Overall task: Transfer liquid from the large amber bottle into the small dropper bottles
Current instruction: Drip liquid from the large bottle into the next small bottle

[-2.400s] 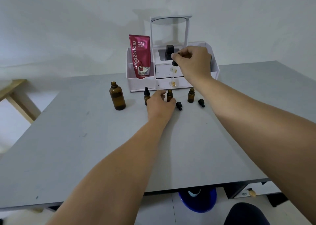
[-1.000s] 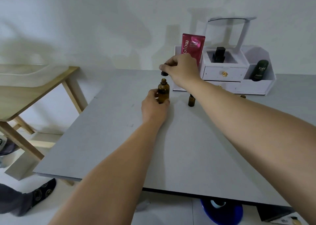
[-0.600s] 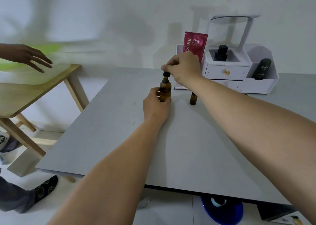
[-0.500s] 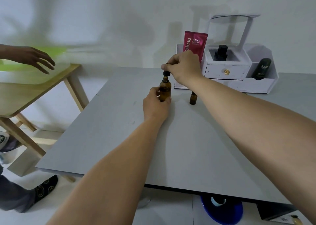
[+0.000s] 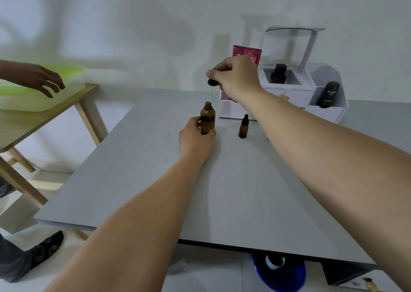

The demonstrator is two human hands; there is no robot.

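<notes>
Open-necked large amber glass bottle [image 5: 208,119] on grey table [image 5: 222,191], gripped by left hand [image 5: 195,139]. Black dropper cap [image 5: 212,82] pinched by right hand [image 5: 235,78] above it. Risk: drips spilled; 1 small capped amber bottle [image 5: 243,130] toppled by forearm.

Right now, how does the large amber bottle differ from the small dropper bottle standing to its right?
The large amber bottle is taller and wider than the small dropper bottle. The large one's mouth is open; the small one wears its black dropper cap. The left hand grips the large one, while the small one stands free. Both are amber and upright on the table.
</notes>
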